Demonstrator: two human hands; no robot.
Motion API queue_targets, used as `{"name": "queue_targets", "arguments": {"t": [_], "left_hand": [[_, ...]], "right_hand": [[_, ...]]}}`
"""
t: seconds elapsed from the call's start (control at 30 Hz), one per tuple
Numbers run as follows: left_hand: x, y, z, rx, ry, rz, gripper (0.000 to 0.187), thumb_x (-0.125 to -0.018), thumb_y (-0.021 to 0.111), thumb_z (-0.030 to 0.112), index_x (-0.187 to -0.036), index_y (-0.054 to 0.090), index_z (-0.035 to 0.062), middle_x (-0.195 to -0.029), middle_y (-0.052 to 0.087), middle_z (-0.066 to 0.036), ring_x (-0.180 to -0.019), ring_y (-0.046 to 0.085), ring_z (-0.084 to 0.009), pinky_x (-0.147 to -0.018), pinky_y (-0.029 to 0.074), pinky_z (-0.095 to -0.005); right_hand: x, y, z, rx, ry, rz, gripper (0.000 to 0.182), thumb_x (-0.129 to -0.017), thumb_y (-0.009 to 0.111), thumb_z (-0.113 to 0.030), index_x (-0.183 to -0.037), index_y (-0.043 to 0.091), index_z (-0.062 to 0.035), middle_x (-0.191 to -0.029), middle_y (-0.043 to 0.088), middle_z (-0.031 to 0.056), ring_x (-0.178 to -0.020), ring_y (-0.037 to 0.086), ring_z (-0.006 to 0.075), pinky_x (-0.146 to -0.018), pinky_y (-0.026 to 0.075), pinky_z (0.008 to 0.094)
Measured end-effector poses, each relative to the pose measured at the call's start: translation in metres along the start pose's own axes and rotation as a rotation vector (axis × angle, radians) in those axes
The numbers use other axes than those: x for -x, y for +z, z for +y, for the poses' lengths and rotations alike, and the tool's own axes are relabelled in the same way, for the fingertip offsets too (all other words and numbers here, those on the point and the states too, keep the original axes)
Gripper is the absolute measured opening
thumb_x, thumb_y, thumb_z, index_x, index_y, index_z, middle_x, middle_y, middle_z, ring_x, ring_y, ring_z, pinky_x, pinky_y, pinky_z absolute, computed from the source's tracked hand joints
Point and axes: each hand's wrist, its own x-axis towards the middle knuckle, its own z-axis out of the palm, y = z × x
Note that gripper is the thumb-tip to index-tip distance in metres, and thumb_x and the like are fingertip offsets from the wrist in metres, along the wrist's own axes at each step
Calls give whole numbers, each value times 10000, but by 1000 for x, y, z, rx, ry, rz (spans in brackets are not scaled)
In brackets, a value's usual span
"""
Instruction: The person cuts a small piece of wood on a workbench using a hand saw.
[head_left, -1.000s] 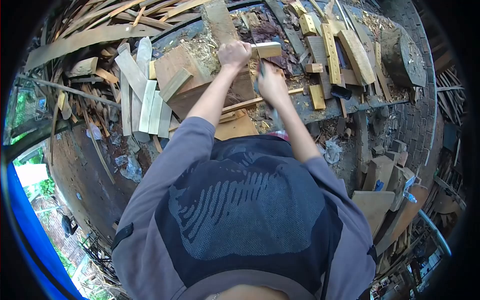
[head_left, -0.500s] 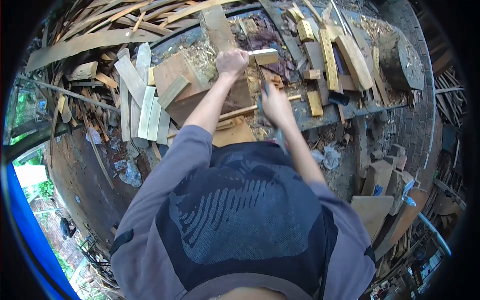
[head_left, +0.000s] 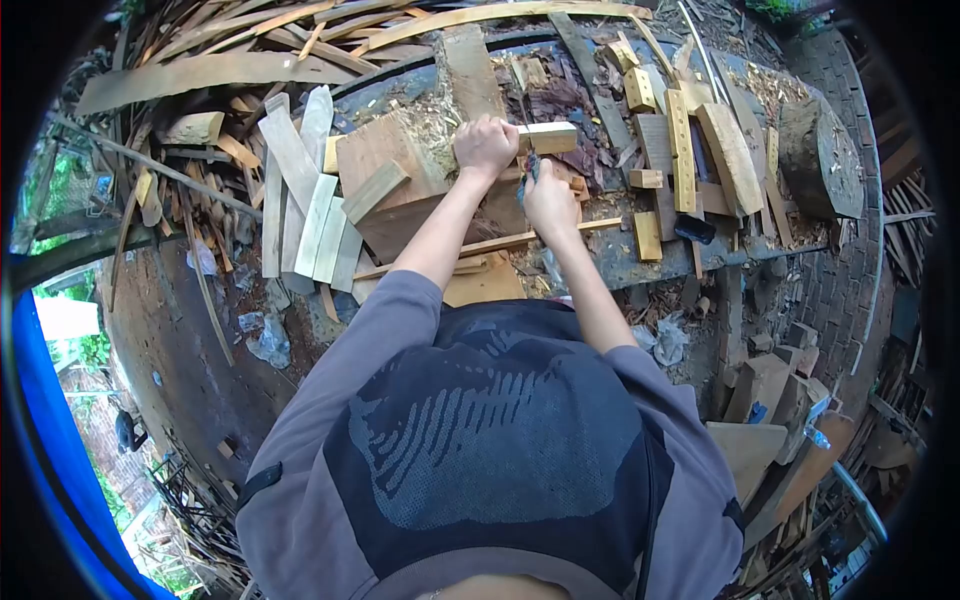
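Note:
My left hand (head_left: 487,146) is closed round a short pale wooden block (head_left: 553,136) above the cluttered bench, and the block's cut end sticks out to the right of my fist. My right hand (head_left: 551,203) grips a saw (head_left: 531,168) just below the block. Most of the blade is hidden by the hand or seen edge-on, and its front part meets the block close beside my left fist. Under my left forearm lies a brown wooden board (head_left: 385,225), with a small wooden offcut (head_left: 376,191) resting on it.
Pale planks (head_left: 317,225) lie side by side on the left. To the right are a yellow bar with holes (head_left: 681,150), a thick wooden beam (head_left: 730,160), a black object (head_left: 695,229) and a log stump (head_left: 820,160). Long strips of scrap wood (head_left: 215,78) are heaped at the back left.
My right hand has pushed the saw forward, closer to the block and my left hand. My left hand keeps its hold on the block. The whole view has shifted slightly.

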Motion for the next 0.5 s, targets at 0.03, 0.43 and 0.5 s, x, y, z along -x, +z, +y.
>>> {"name": "queue_targets", "arguments": {"t": [0.03,0.43,0.5], "left_hand": [[-2,-1,-1,2,-8,4,295,-782,495,225,-602,643,45,-666,632,-144,-609,623,-307,-624,498,-421],[-25,-12,6,-28,-162,-286,429,-827,437,307,-665,687,-1,-696,660,-202,-653,667,-357,-659,546,-443],[-23,-15,5,-34,-175,-297,452,-829,420,329,-688,699,3,-710,665,-203,-653,669,-349,-651,546,-435]], "right_hand": [[-2,5,-2,0,3,13,265,-910,498,-265,-1053,462,-46,-807,648,268,-789,647,439,-691,517,531],[-3,3,3,-11,-20,13,258,-925,483,-276,-1014,451,-36,-787,634,296,-772,641,452,-663,513,547],[24,-14,5,1,-9,-43,260,-922,476,-263,-1038,458,-31,-809,632,306,-783,638,460,-689,512,542]]}}
